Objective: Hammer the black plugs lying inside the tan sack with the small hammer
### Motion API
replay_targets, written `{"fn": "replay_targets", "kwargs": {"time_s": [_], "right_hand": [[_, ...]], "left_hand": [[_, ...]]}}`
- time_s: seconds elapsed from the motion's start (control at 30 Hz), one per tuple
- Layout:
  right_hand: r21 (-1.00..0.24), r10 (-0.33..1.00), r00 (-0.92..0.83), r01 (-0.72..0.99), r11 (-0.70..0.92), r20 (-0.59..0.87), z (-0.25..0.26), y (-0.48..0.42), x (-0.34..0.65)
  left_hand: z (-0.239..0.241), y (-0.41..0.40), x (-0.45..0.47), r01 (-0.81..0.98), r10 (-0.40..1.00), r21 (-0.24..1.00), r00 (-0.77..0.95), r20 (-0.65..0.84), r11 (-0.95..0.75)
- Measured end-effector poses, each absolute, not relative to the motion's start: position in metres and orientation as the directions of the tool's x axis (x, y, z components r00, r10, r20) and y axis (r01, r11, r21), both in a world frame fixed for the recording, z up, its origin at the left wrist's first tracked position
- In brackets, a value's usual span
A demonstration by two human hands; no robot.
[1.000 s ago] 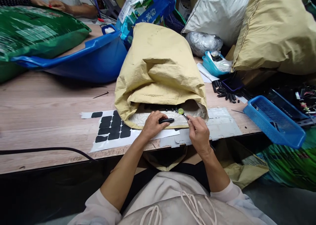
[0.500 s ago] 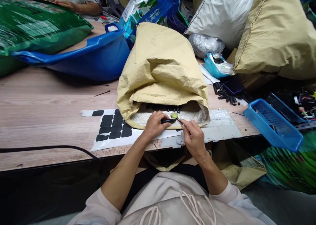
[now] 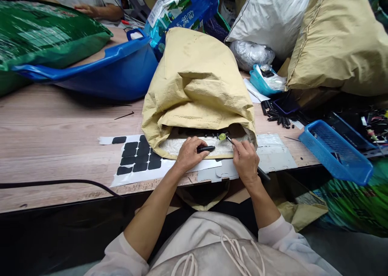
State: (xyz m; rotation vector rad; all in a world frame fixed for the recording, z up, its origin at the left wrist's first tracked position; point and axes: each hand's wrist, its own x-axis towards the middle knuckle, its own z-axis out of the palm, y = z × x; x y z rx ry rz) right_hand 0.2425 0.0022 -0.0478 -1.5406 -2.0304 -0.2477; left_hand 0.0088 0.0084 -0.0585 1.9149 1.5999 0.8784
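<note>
Black elongated piece [image 3: 207, 148]: clamped in the fingers of the left hand [image 3: 188, 151], at the mouth of the tan sack [image 3: 200, 53]. Right hand [image 3: 245, 159]: fingers clamped on the tool [image 3: 229, 140], its yellow-green head [image 3: 222, 136] at the sack's opening, apart from the piece. Sack rests on the table [image 3: 66, 134].

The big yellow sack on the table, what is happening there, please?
The person's left hand holds a short black rod-shaped piece at the open mouth of the yellow paper-like sack. The right hand grips a slim tool with a round yellow-green head. That head is at the sack's mouth, apart from the black piece. Small black pieces lie inside.
</note>
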Motion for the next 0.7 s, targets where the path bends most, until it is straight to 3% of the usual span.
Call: {"fn": "replay_targets", "kwargs": {"time_s": [0.13, 0.3, 0.4, 0.47, 0.53, 0.6, 0.7], "right_hand": [[-0.057, 0.836, -0.167, 0.972, 0.23, 0.523, -0.06, 0.01, 0.244], [-0.029, 0.848, -0.172, 0.976, 0.215, 0.502, -0.065, 0.01, 0.241], [-0.02, 0.852, -0.173, 0.977, 0.21, 0.494, -0.064, 0.009, 0.241], [-0.021, 0.855, -0.171, 0.978, 0.207, 0.49, -0.065, 0.009, 0.241], [-0.024, 0.859, -0.167, 0.979, 0.204, 0.484, -0.065, 0.009, 0.241], [-0.027, 0.863, -0.163, 0.979, 0.201, 0.479, -0.066, 0.009, 0.24], [-0.029, 0.867, -0.164, 0.979, 0.201, 0.47, -0.067, 0.009, 0.24]], "left_hand": [[-0.061, 0.009, 0.009, 0.682, 0.981, 0.706, 0.112, 0.161, -0.193], [-0.059, 0.008, 0.007, 0.663, 0.971, 0.711, 0.125, 0.204, -0.235], [-0.043, -0.013, 0.011, 0.54, 0.946, 0.778, 0.165, 0.278, -0.323], [-0.031, -0.039, 0.018, 0.382, 0.919, 0.846, 0.283, 0.275, -0.371], [-0.029, -0.068, 0.026, 0.235, 0.852, 0.907, 0.482, 0.203, -0.349], [-0.043, -0.092, 0.035, 0.21, 0.765, 0.939, 0.64, 0.08, -0.274], [-0.089, -0.107, 0.044, 0.443, 0.759, 0.89, 0.614, -0.216, -0.106]]}}
